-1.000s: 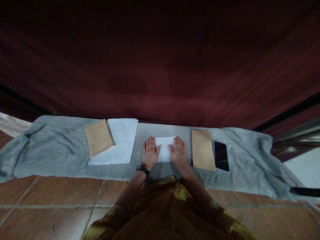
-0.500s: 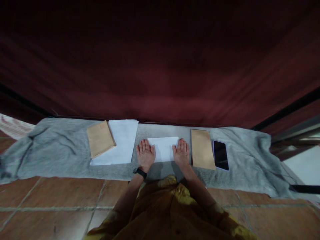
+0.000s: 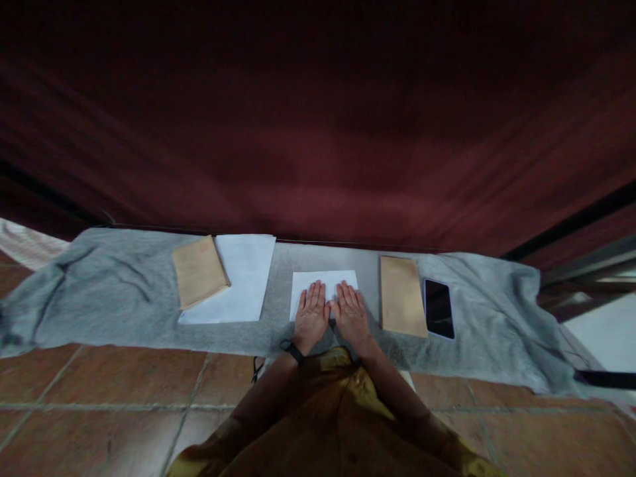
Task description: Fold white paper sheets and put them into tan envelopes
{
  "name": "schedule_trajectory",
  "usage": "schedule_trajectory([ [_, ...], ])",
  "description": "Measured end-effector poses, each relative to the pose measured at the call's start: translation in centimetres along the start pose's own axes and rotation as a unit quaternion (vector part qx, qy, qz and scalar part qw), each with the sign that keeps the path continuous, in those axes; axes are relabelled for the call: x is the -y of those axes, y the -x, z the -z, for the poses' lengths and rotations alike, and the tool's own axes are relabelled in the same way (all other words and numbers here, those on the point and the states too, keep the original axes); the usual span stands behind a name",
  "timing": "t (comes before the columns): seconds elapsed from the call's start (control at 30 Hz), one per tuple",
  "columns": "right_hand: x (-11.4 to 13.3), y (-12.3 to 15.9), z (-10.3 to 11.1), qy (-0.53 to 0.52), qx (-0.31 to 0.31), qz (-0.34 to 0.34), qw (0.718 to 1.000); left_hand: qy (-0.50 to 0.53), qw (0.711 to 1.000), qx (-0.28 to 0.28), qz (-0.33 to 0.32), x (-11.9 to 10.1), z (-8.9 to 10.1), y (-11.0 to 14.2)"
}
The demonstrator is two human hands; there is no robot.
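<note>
I have my left hand [image 3: 311, 319] and right hand [image 3: 352, 318] flat on the small white paper [image 3: 328, 275], fingers extended, gripping nothing; I judge it already folded, though still outside the brown envelopes to its left [image 3: 200, 273] and right [image 3: 403, 296].

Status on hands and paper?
Left hand and right hand flat on folded white paper. Neither gripping. Phone off to the right, not in the way.

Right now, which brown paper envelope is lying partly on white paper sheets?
The left brown envelope overlaps those sheets; the right envelope lies only on grey cloth.
</note>
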State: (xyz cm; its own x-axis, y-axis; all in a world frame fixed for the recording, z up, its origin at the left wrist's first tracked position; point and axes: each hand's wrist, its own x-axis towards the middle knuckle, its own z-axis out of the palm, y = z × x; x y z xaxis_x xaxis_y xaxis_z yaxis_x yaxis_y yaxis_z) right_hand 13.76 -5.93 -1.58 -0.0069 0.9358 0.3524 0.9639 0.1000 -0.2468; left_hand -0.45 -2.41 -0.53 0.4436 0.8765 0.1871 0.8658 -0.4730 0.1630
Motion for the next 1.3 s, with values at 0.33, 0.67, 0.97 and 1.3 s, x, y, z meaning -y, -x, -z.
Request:
schedule_trajectory([
  [0.33,-1.6,0.9,0.2,0.035,-0.048,-0.059,0.996,-0.016,0.997,-0.037,0.063,2.6,0.6,0.4],
  [0.67,-0.9,-0.8,0.9,0.004,-0.015,-0.072,0.997,-0.023,0.998,-0.043,0.043,1.9,0.9,-1.1],
  [0.97,0.5,-4.9,-1.5,-0.038,0.081,-0.023,0.996,-0.002,0.998,0.064,-0.01,0.7,-0.1,-3.8],
  [1.3,-0.7,-4.2,-2.7,-0.013,0.014,-0.04,0.999,-0.003,0.999,0.029,0.015,1.9,-0.1,-3.8],
])
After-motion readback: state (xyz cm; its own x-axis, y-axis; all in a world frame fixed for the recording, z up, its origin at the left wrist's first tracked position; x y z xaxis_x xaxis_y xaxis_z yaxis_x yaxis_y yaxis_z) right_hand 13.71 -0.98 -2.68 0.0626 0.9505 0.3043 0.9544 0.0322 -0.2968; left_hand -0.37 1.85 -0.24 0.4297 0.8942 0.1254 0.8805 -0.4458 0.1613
